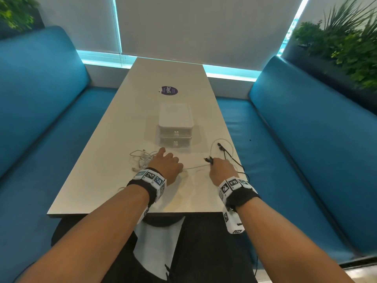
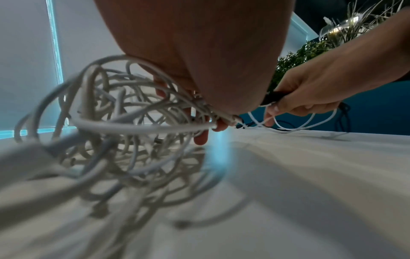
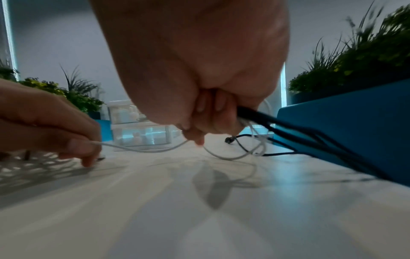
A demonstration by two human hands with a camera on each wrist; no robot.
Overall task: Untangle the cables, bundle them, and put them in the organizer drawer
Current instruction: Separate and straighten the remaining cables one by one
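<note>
A tangle of white cables [image 1: 142, 158] [image 2: 124, 113] lies on the white table [image 1: 114, 180], left of centre. My left hand [image 1: 167, 164] sits on its right side, fingers curled into the loops, and pinches a white cable [image 1: 195, 166] [image 3: 144, 150] that runs across to my right hand [image 1: 221, 169] [image 2: 310, 91]. The right hand grips that white cable together with a black cable [image 1: 228, 155] [image 3: 310, 136], whose length trails over the table's right edge. The clear two-drawer organizer [image 1: 175, 119] [image 3: 137, 129] stands just beyond both hands, drawers closed.
Blue benches [image 1: 51, 119] [image 1: 306, 129] flank the table on both sides. A dark round sticker [image 1: 169, 90] lies behind the organizer. Plants [image 1: 346, 48] stand behind the right bench. Bare tabletop stretches between my hands and the near edge [image 1: 132, 213].
</note>
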